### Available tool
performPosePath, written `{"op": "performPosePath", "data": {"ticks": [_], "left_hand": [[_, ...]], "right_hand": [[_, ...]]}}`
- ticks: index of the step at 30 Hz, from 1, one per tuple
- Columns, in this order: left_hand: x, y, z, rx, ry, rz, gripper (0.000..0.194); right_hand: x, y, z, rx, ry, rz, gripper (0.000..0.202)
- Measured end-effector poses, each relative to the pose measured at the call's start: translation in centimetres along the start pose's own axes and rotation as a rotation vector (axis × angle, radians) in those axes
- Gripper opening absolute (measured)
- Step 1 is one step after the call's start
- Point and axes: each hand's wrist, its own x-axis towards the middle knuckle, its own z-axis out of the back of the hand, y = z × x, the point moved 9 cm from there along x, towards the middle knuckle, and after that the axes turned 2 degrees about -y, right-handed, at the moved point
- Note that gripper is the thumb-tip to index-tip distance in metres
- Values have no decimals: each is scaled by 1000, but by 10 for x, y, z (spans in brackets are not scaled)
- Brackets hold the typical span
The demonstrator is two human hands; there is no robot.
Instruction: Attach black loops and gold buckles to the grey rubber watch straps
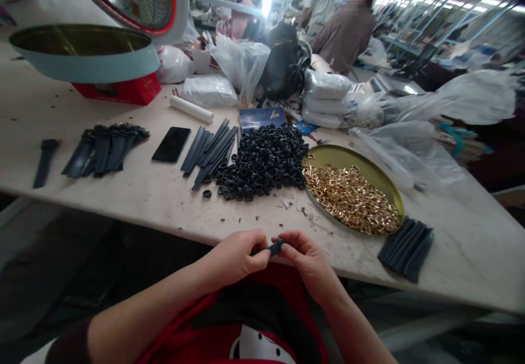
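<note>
Just off the table's front edge, my left hand [241, 254] is closed on a dark strap [274, 247]. The fingertips of my right hand [305, 257] pinch the strap's other end, where a small dark loop seems to sit. Beyond my hands lies a heap of small black loops [266, 159], with loose dark strips [213, 148] to its left. A round gold-coloured tray [377, 175] to the right holds many small gold metal pieces [355, 197]. Dark straps [406, 249] are stacked near the right front edge.
On the left are bundled straps [109, 148], a single strap [44, 162] and a black phone [171, 144]. Behind stand a pale blue oval tin [90, 66] on a red box [139, 88], a white roll [191, 109], plastic bags and a fan. People are in the background.
</note>
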Motion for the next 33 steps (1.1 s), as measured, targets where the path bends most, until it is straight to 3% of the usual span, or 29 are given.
{"op": "performPosePath", "data": {"ticks": [5,11,16,19,22,25,27,29,33], "left_hand": [[-13,-5,-16,-118,-50,34,22],[-16,-4,-25,-293,-166,47,22],[-15,-3,-24,-346,-140,-8,46],[-8,-3,-18,-363,-129,-40,38],[3,6,-16,-372,-118,-14,33],[16,24,-23,-470,-95,64,34],[25,29,-30,-532,-65,80,35],[33,30,-35,-530,-37,80,34],[46,25,-31,-455,-18,86,32]], "right_hand": [[-11,0,-1,210,-69,64,30],[-22,-3,-21,334,-13,81,24],[-26,-4,-23,178,-58,124,24],[-21,1,-28,-24,46,160,24],[-1,37,0,-465,-39,349,21],[30,98,53,-1101,-372,549,20],[59,128,85,-1214,-463,555,18],[88,148,106,-1292,-466,541,15],[123,160,124,-1381,-388,489,8]]}}
